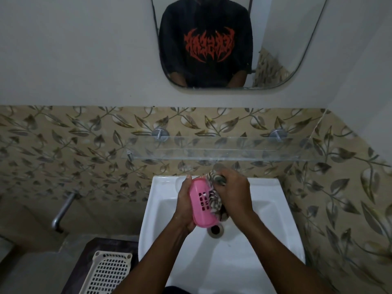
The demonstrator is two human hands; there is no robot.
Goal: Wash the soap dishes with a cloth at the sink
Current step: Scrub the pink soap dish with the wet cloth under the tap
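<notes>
I see pink dish [202,203] at frame centre, over sink [265,219], just above drain [216,230]. Dish is between both hands, slotted face toward me, long axis running up-down. Left hand [184,206] cups dish from left, fingers curled round its back, one fingertip showing at top end. Right hand [234,196] grips bunched striped cloth [216,203], pressing it against dish's right edge. Both forearms rise from bottom of frame, converging. White basket [108,272] at lower left, beside sink.
</notes>
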